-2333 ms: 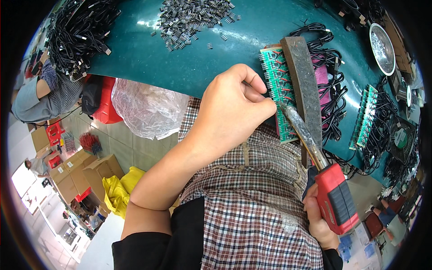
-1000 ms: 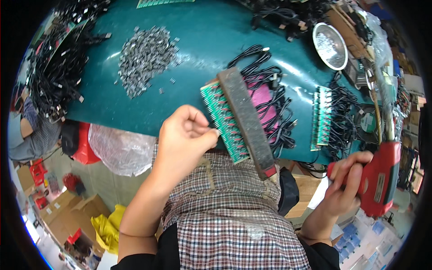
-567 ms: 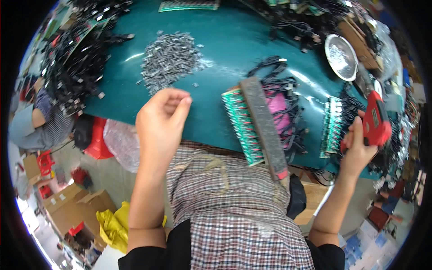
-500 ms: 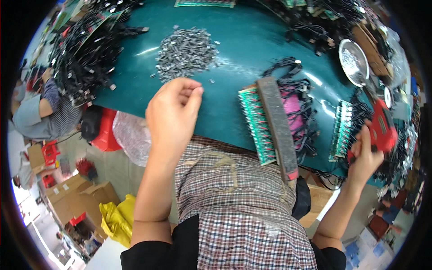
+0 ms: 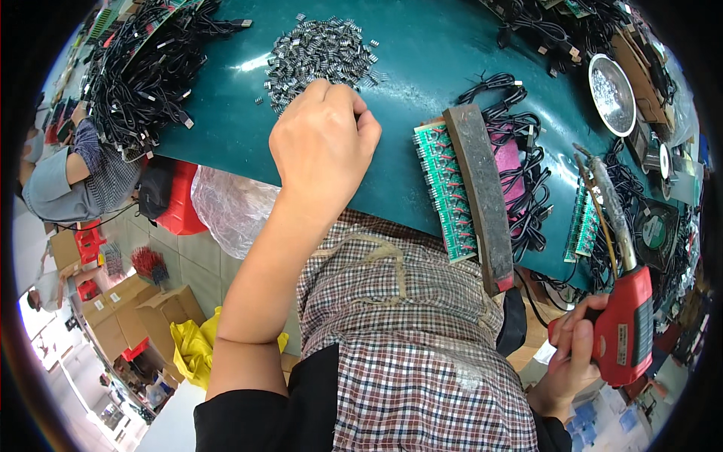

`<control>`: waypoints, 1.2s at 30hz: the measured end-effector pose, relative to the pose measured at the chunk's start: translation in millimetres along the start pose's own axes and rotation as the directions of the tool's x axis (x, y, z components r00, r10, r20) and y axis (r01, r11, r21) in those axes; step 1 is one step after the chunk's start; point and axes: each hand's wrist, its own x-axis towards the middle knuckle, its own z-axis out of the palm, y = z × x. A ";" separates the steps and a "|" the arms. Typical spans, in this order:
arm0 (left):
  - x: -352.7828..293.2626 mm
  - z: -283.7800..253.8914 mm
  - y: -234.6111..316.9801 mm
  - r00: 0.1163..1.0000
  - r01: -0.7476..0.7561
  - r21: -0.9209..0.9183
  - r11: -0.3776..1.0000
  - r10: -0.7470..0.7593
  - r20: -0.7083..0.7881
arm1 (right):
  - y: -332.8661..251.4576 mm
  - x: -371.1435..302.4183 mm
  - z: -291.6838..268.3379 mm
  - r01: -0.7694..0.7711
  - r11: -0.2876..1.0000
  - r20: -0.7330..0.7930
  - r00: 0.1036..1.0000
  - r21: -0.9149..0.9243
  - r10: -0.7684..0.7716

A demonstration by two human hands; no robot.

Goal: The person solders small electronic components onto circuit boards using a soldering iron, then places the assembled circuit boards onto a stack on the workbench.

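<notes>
My left hand point(image 5: 324, 139) reaches over the near edge of a heap of small metal connectors point(image 5: 320, 56). Its fingers are curled in and their tips are hidden, so I cannot see what they hold, if anything. In my right hand point(image 5: 572, 354), off the table's right front, is a red soldering gun point(image 5: 625, 331). Its tip and a thin feed tube point up and away over the table. Between my hands lies a green circuit board panel point(image 5: 446, 192) with red wires, under a long dark grey bar point(image 5: 480, 200).
Black cables point(image 5: 531, 226) lie beside the bar over a pink block point(image 5: 508, 169). Another board panel point(image 5: 581, 226) lies farther right. A metal bowl point(image 5: 611, 94) and solder spool point(image 5: 664, 160) stand at the right. Cables point(image 5: 143, 83) heap at far left, near another person point(image 5: 68, 166).
My left hand has moved forward and right to the connector heap, turning its back up. My right hand has drawn the soldering gun nearer to me, with its tip now pointing away.
</notes>
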 end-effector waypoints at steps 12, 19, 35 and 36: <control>-26.4 -33.8 28.0 0.789 0.612 -0.613 0.499 -0.335 0.515 | 5.5 -36.9 -32.6 -0.162 0.936 0.363 0.890 -0.312 0.275; -47.5 -39.0 35.5 0.651 0.757 -0.614 0.222 -0.194 0.734 | 11.8 -43.9 -42.2 0.188 0.763 0.531 0.816 -0.618 0.229; -52.5 -29.1 52.1 0.592 0.801 -0.551 0.235 -0.168 0.788 | 18.7 -27.0 -21.2 0.030 0.898 0.524 0.821 -0.438 0.228; -51.8 -29.1 53.0 0.594 0.798 -0.549 0.246 -0.172 0.786 | 19.6 -27.0 -21.0 0.028 0.898 0.523 0.820 -0.439 0.230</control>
